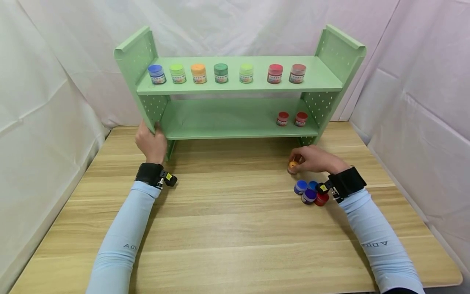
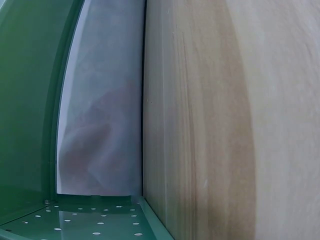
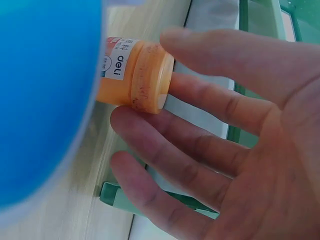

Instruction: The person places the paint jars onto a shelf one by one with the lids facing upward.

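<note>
My right hand (image 1: 312,158) pinches a small orange paint jar (image 3: 145,75) by its lid, thumb on one side and fingers on the other, at the table in front of the shelf's right end. Close below that hand is a cluster of paint jars: a blue one (image 1: 300,187), another blue one (image 1: 313,185), a dark blue one (image 1: 309,196) and a red one (image 1: 321,199). My left hand (image 1: 151,143) grips the lower left side panel of the green shelf (image 1: 235,117); its fingers are partly hidden behind the panel. The left wrist view shows no hand.
On the upper board stands a row of several jars, from a blue jar (image 1: 157,74) to a dull red jar (image 1: 297,74). Two small red jars (image 1: 282,119) stand at the lower board's right end. White cloth (image 1: 47,102) surrounds the wooden table (image 1: 220,212).
</note>
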{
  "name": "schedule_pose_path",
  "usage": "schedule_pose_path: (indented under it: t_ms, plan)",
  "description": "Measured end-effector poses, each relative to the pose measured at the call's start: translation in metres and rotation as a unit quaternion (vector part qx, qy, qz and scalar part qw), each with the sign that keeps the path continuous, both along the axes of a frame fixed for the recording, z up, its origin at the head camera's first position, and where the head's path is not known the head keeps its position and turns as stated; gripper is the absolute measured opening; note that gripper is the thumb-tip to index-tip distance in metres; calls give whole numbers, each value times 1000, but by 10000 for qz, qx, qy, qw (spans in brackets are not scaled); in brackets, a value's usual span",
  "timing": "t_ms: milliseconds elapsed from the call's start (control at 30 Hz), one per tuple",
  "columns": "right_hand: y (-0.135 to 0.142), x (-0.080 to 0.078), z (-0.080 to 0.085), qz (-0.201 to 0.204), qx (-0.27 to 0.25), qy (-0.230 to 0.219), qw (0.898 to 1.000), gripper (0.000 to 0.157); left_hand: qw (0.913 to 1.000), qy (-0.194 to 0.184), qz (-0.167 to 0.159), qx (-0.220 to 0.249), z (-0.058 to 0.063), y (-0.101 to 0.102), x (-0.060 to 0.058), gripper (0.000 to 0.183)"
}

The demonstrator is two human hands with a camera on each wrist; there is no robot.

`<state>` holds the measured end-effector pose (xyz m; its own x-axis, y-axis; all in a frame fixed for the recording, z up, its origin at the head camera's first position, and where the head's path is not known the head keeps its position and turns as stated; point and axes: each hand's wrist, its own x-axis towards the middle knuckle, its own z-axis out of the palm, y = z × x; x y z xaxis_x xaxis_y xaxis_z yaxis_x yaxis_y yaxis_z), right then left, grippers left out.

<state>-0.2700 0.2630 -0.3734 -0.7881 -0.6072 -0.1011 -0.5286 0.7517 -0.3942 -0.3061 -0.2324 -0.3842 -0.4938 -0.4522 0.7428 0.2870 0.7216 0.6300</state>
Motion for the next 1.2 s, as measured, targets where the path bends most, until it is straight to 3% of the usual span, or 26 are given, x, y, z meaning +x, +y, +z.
schedule_pose_path:
  t_ms: [433, 800, 1200]
  plan:
    - [0, 2, 3, 105, -43, -172, 9998, 25, 10000, 13, 10, -42, 1, 0, 0, 26]
    - [3, 3, 2, -98, 171, -308, 9993, 30, 10000, 13, -8, -33, -1, -1, -3, 27]
    - [2, 2, 2, 73, 152, -144, 9998, 28, 10000, -8, -18, -3, 0, 0, 0, 27]
